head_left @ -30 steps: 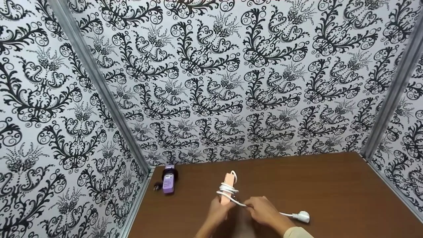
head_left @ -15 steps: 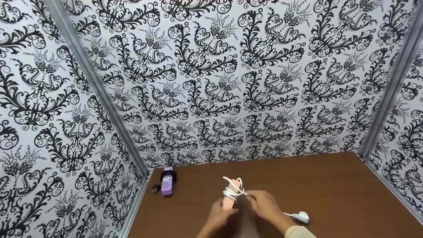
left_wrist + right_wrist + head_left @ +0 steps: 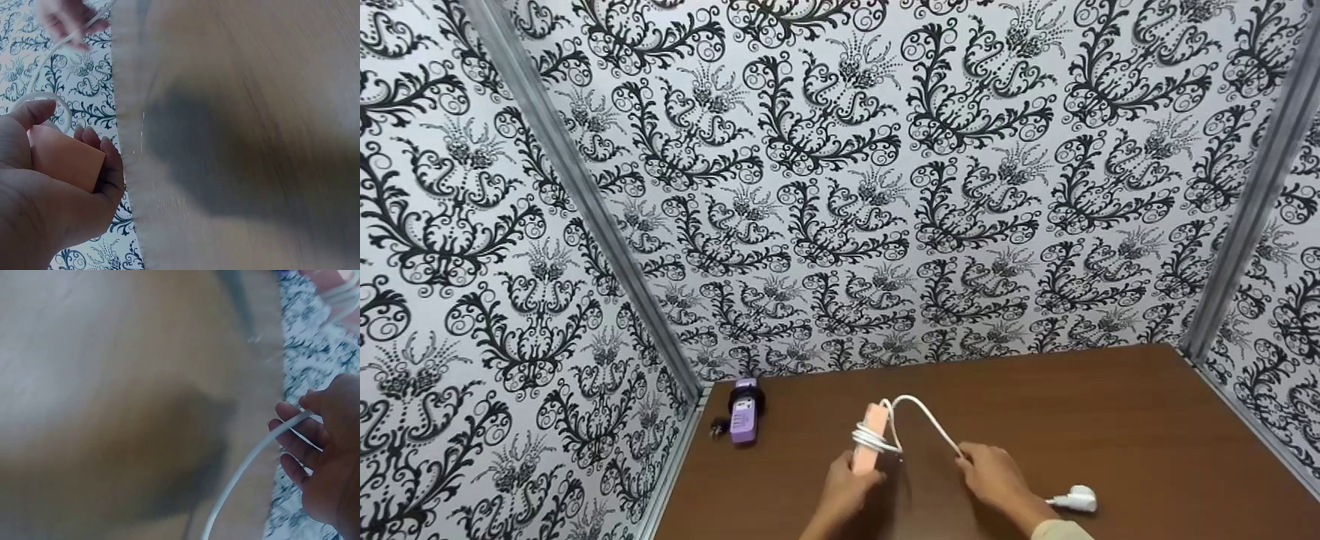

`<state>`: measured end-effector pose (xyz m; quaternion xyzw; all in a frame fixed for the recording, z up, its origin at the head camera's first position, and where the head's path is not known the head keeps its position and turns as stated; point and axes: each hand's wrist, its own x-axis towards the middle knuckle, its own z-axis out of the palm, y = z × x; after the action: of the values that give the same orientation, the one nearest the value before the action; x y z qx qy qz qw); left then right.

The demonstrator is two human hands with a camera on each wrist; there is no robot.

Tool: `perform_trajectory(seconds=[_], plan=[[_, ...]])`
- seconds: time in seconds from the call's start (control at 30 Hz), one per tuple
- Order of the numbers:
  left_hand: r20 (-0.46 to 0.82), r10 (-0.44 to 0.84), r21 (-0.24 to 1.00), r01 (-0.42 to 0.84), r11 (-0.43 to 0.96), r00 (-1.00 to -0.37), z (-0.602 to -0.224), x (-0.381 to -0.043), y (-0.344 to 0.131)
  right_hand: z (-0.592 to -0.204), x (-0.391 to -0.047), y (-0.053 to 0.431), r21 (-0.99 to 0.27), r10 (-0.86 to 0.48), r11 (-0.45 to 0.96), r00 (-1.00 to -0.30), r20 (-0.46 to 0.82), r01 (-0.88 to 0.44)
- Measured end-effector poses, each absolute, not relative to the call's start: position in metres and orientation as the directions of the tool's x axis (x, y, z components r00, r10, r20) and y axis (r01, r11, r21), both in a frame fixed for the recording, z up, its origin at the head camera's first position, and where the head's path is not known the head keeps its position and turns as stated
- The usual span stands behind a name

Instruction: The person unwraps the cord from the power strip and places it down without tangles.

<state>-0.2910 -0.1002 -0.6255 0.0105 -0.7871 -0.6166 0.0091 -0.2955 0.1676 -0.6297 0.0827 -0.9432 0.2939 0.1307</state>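
Note:
A peach-coloured power strip (image 3: 868, 457) is tilted up in my left hand (image 3: 846, 487), which grips its near end; the left wrist view shows fingers wrapped around that end. Several turns of white cord (image 3: 871, 438) circle the strip's middle. From there the cord arches up and over to my right hand (image 3: 988, 472), which pinches it between thumb and fingers. In the right wrist view, the free cord (image 3: 242, 467) curves down and away from that pinch. The cord's white plug (image 3: 1076, 499) lies right of my right hand.
A purple power strip (image 3: 744, 420) with a black cord (image 3: 747, 393) wound on it lies at the table's back left. Its black plug (image 3: 718, 428) is beside it. Patterned walls (image 3: 840, 225) with grey metal posts (image 3: 585, 195) bound the brown table (image 3: 1110, 420).
My right hand first carried the cord over the strip, then moved right, drawing a longer arch of cord out. The white plug shifted slightly right. My left hand keeps its grip on the strip.

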Motion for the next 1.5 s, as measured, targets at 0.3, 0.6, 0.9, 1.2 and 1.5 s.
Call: perform_trajectory(seconds=[0.3,0.6,0.9,1.2,1.5], plan=[[-0.013,-0.094,0.979,-0.032,0.201,-0.996,-0.628,-0.296,-0.114,-0.669,-0.291,0.223,-0.496,-0.027,0.853,-0.962,0.27,-0.163],[-0.06,-0.17,0.988,-0.083,0.131,-0.984,-0.63,-0.3,-0.131,-0.684,-0.292,0.272,-0.638,0.097,0.761,-0.952,0.291,-0.117],[-0.079,-0.196,0.989,-0.102,0.106,-0.977,-0.634,-0.298,-0.125,-0.683,-0.29,0.286,-0.74,0.104,0.673,-0.988,0.112,-0.013],[-0.074,-0.203,0.991,-0.095,0.098,-0.976,-0.633,-0.301,-0.121,-0.682,-0.298,0.289,-0.779,0.106,0.628,-0.99,0.091,-0.005],[-0.104,-0.151,0.985,-0.123,0.122,-0.983,-0.635,-0.295,-0.119,-0.699,-0.3,0.297,-0.786,0.09,0.609,-0.977,0.195,-0.101]])
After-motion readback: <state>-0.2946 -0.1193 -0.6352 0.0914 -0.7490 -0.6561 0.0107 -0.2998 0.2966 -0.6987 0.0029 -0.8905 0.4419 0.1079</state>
